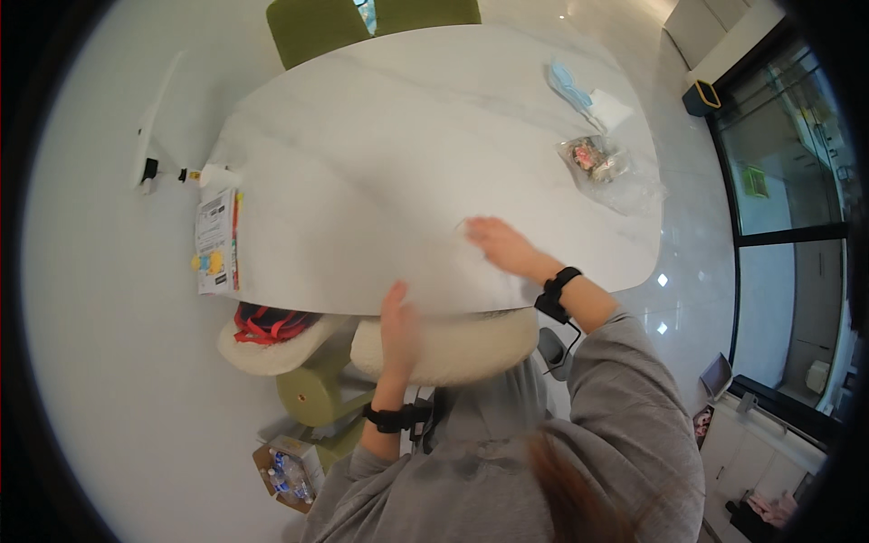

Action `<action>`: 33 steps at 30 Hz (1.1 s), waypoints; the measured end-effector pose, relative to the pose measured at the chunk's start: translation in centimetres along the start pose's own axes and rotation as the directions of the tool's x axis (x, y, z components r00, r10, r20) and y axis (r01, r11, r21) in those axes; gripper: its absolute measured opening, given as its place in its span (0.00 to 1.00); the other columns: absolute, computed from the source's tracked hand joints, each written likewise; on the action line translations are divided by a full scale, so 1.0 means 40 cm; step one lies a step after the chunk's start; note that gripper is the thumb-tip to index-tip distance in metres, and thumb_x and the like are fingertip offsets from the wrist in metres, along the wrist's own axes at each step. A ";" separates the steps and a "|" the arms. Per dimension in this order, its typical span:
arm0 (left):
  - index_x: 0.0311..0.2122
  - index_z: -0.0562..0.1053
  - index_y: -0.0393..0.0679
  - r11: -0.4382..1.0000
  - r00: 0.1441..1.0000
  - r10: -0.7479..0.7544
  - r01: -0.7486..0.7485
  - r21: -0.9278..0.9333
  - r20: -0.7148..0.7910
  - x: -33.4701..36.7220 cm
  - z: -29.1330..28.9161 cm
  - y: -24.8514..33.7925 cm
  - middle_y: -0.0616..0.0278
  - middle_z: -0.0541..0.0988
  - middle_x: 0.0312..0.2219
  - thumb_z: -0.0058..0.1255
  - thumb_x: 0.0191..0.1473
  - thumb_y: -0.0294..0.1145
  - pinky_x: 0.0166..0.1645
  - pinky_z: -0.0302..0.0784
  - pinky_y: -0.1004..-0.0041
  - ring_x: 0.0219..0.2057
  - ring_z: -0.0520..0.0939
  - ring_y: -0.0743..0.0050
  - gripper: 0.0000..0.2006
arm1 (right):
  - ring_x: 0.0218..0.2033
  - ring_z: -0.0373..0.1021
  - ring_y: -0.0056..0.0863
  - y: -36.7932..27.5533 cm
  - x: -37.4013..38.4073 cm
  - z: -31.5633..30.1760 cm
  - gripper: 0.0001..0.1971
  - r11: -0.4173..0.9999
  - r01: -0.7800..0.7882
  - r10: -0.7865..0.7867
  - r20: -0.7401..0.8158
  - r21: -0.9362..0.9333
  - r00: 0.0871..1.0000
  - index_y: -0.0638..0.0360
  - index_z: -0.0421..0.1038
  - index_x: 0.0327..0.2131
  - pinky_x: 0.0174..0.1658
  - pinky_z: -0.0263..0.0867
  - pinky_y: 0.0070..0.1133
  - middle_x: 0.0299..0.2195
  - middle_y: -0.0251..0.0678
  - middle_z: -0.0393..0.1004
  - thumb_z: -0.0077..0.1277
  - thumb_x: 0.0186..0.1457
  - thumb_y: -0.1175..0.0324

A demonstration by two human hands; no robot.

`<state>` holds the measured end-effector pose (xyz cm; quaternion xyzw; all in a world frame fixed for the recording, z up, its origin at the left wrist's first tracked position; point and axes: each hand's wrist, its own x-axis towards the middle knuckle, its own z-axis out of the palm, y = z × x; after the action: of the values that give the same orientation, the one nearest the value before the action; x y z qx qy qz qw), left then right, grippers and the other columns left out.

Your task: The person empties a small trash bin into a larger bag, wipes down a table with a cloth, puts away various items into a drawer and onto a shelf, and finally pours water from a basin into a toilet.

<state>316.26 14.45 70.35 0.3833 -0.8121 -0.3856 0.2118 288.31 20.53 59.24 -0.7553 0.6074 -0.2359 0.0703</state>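
Brown, long hair (566, 480) hangs nearest to my camera, over a soft grey top (453, 498) with long sleeves. From far away, I look down on a big white stone-like table (362, 181) with faint grey lines and rounded corners. My bare right hand (502, 246), with a black band on its wrist, is over the near part of the table. Its fingers point left and look close together, but they are blurry, so I cannot tell if they hold anything. A tiny thin pale thing (461, 223) shows right by their tips; it is too small to name. My bare left hand (398, 330) is at the near edge, by a fluffy cream chair seat (453, 348). Its fingers point up and away, and blur hides how wide they are. I think the step in hand is work with that thin thing, or on the tabletop under it. The next move, I guess, calls for slow, gentle fingertips. The thin thing looks like a little bent line, and I think it would be easy to lose on the shiny white top.
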 end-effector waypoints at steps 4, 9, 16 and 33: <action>0.51 0.62 0.33 0.977 0.996 -0.090 0.086 -0.194 -0.012 0.078 0.031 -0.020 0.49 0.63 0.52 0.36 0.58 0.31 0.56 0.60 0.68 0.54 0.64 0.60 0.17 | 0.58 0.52 0.43 0.140 -0.111 -0.141 0.27 0.880 -0.471 0.457 -0.157 -0.067 0.876 0.63 0.58 0.53 0.59 0.50 0.31 0.56 0.48 0.54 0.40 0.44 0.82; 0.51 0.62 0.34 0.926 0.980 -0.172 0.197 -0.323 0.104 0.201 0.121 -0.051 0.49 0.62 0.53 0.38 0.58 0.32 0.55 0.61 0.69 0.54 0.64 0.59 0.18 | 0.59 0.51 0.35 0.044 -0.049 -0.166 0.23 0.531 -0.551 0.613 0.156 0.643 0.774 0.62 0.55 0.55 0.61 0.46 0.26 0.59 0.42 0.51 0.39 0.55 0.71; 0.51 0.63 0.35 0.974 0.982 -0.107 0.135 -0.180 0.159 0.331 0.203 -0.057 0.48 0.62 0.53 0.40 0.57 0.33 0.57 0.58 0.65 0.54 0.63 0.55 0.19 | 0.54 0.58 0.41 0.133 0.017 -0.068 0.19 0.954 -0.289 0.271 -0.180 -0.079 0.945 0.66 0.64 0.47 0.57 0.54 0.31 0.51 0.48 0.62 0.42 0.47 0.77; 0.51 0.62 0.33 0.985 0.982 -0.164 0.158 -0.073 -0.095 0.419 0.115 -0.079 0.48 0.64 0.51 0.35 0.58 0.29 0.56 0.60 0.69 0.52 0.67 0.59 0.17 | 0.50 0.58 0.36 0.078 0.588 0.047 0.18 0.969 -0.047 0.074 -0.106 0.243 0.992 0.67 0.65 0.44 0.54 0.53 0.30 0.47 0.41 0.63 0.43 0.46 0.75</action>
<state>304.43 2.10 65.83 0.4597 -0.7536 -0.4079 0.2331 289.94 -2.94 62.72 -0.7076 0.6002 -0.3483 0.1333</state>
